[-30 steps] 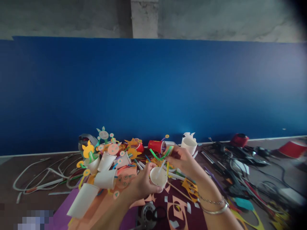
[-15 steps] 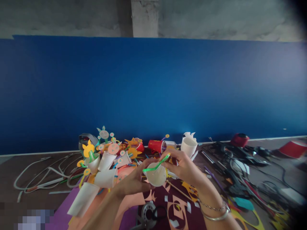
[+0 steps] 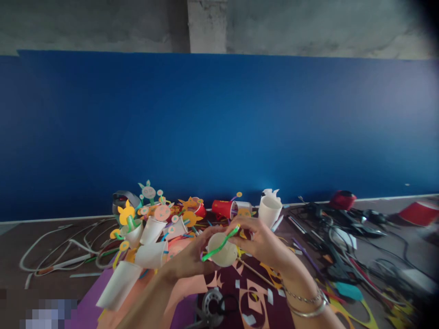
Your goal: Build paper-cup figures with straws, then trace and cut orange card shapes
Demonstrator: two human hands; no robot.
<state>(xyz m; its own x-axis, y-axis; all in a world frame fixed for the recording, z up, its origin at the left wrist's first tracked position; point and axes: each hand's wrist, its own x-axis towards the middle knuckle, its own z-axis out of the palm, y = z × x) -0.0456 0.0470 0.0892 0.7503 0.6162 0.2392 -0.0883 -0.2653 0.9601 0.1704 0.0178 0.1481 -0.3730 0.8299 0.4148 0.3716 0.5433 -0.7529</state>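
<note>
Since a second ago, the right hand [image 3: 256, 234] has drawn in beside the white cup [image 3: 224, 259], and the green straw [image 3: 216, 251] now slants across its mouth. Left-hand [image 3: 192, 256] fingers grip the cup above the bench [image 3: 13, 238]; right-hand fingers curl by the straw's upper end, their hold unclear.

White paper cup [image 3: 227, 256]: single, off table, gripped at left side by left hand [image 3: 192, 257]. Mouth up, facing viewer; pale interior visible, outer wall mostly hidden. Green straw-like strip [image 3: 218, 250]: slim, glossy, kinked near middle, yellowish at far end. Lies slantwise across cup mouth in view, far end at right hand's [image 3: 259, 240] fingertips, near end past left rim. Contact with rim unclear.
</note>
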